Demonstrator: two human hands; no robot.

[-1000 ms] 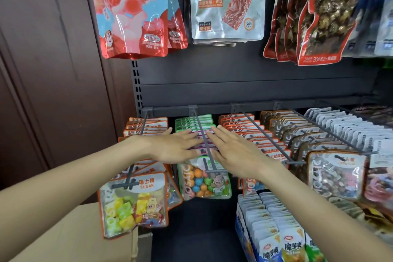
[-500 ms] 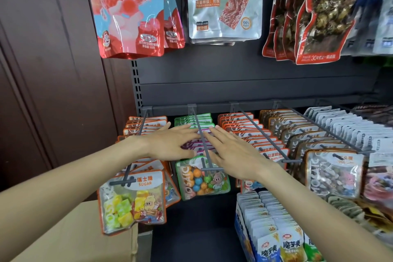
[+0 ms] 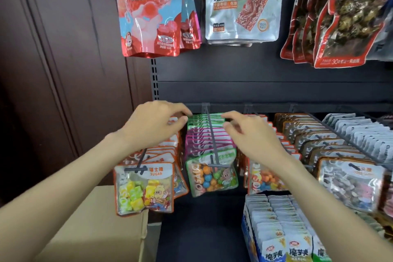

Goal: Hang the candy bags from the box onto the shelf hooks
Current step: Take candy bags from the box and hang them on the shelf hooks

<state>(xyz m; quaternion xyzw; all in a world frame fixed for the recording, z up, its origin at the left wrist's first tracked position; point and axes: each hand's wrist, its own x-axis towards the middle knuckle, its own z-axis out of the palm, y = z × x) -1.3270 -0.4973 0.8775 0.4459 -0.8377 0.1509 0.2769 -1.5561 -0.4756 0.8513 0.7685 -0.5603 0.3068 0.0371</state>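
A dark shelf (image 3: 265, 83) back panel carries two rows of hooks. On the upper row hang a large pink bag (image 3: 148, 10) printed with Chinese characters and a strawberry, a silver-and-orange pouch (image 3: 242, 2) marked "178 Kcal", and red-edged snack packs (image 3: 344, 15). At lower left stands a cardboard box (image 3: 93, 225), its contents hidden. On the lower row the middle hook (image 3: 212, 140) holds a file of candy bags (image 3: 207, 132), green-edged at the back, pink-edged ahead of them, the front bag (image 3: 212, 174) reading "MOSAIC" over coloured balls. Left of it hangs an orange-edged bag (image 3: 144, 187) labelled "SUGAR" with yellow cubes. The left hand (image 3: 153, 125) pinches the left top edge of the rearmost green bags; the right hand (image 3: 251, 134), fingers curled, pinches their right top edge, so both hands are clamped on the same stack, one each side of the hook.
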